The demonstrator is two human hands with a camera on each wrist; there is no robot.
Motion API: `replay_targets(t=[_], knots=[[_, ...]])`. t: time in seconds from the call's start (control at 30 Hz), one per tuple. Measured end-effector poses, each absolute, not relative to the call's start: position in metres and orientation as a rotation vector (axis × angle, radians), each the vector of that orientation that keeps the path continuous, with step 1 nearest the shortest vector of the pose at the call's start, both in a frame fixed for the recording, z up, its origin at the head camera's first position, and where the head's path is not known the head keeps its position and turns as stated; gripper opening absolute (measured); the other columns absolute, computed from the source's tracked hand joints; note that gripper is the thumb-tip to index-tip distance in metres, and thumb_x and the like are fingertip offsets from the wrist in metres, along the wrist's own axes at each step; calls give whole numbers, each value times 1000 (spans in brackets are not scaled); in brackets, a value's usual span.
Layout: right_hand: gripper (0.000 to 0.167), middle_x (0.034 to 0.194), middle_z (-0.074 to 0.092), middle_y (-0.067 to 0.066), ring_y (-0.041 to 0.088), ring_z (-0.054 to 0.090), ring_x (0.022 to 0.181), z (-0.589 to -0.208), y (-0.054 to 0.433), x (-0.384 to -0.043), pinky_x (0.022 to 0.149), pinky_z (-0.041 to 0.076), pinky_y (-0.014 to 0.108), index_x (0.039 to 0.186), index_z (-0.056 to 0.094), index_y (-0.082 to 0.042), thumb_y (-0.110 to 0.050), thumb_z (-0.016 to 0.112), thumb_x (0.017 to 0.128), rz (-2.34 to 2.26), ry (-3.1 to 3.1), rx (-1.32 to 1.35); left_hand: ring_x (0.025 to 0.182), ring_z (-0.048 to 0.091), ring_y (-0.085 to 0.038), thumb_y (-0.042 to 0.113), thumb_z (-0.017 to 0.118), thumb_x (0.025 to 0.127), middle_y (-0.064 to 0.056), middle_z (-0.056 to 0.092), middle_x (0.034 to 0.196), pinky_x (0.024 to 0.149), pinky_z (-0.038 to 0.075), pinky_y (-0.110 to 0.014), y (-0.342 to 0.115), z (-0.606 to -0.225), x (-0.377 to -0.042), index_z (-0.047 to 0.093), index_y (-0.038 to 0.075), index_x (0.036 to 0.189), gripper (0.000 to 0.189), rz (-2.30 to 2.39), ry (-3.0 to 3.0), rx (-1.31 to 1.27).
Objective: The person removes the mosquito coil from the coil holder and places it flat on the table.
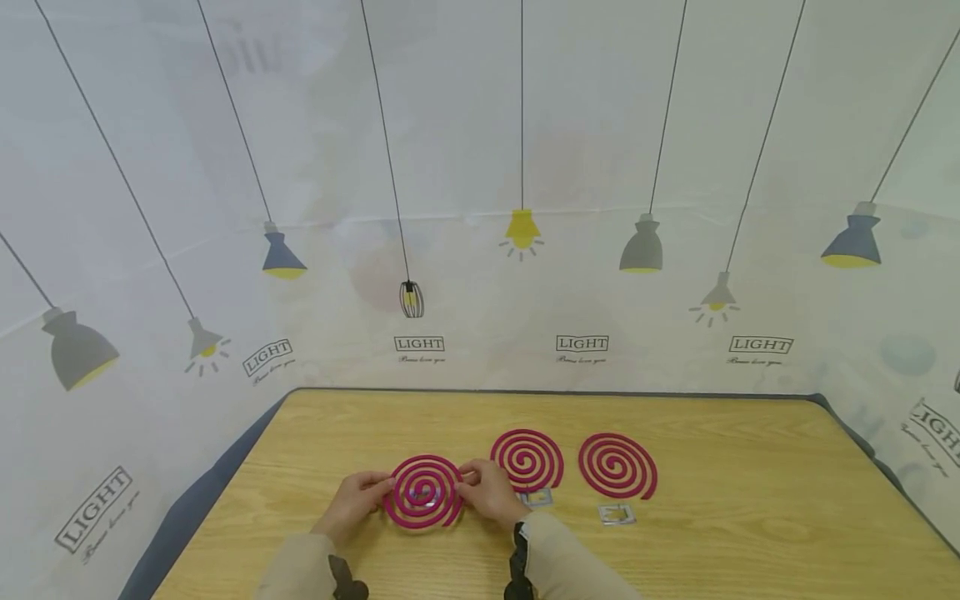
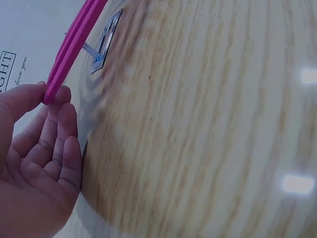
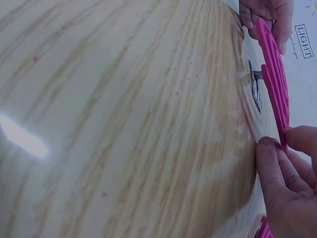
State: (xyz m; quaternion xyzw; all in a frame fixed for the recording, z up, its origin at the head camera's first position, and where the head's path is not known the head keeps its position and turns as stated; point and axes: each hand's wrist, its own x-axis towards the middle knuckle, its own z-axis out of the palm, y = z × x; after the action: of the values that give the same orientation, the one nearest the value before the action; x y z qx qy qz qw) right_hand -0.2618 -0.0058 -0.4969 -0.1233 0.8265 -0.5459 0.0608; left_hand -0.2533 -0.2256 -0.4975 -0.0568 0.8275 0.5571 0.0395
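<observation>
Both hands hold a magenta mosquito coil (image 1: 424, 488) by opposite edges, level above the table. My left hand (image 1: 356, 502) pinches its left rim between thumb and fingertips, the other fingers loosely bent below. On the right rim, my right hand (image 1: 491, 494) has the same thumb-and-finger pinch. Beneath the coil sits a flat metal coil stand (image 2: 97, 65) on the wood, its upright prong reaching up to the coil's underside. In the right wrist view the coil (image 3: 277, 84) appears edge-on over that stand.
Two more magenta coils lie to the right, one (image 1: 525, 459) just beyond my right hand and another (image 1: 617, 463) farther right. A metal stand (image 1: 542, 502) is near each one's front edge. The wooden table (image 1: 750, 500) meets a lamp-printed cloth (image 1: 480, 367) behind.
</observation>
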Motion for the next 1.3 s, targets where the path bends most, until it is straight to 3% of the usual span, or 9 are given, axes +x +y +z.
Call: replay_targets(t=[1.3], knots=[[24,78,59,7,15,60,67,-501,-10,-260,56,52,24,104,57,7,0,59,81,-1835,2377,-274,68,56,-12,12,56,86,-7,63,80,63,50,-28,-227,-502,-253,58,-13,99,28,1777,2528,-222]])
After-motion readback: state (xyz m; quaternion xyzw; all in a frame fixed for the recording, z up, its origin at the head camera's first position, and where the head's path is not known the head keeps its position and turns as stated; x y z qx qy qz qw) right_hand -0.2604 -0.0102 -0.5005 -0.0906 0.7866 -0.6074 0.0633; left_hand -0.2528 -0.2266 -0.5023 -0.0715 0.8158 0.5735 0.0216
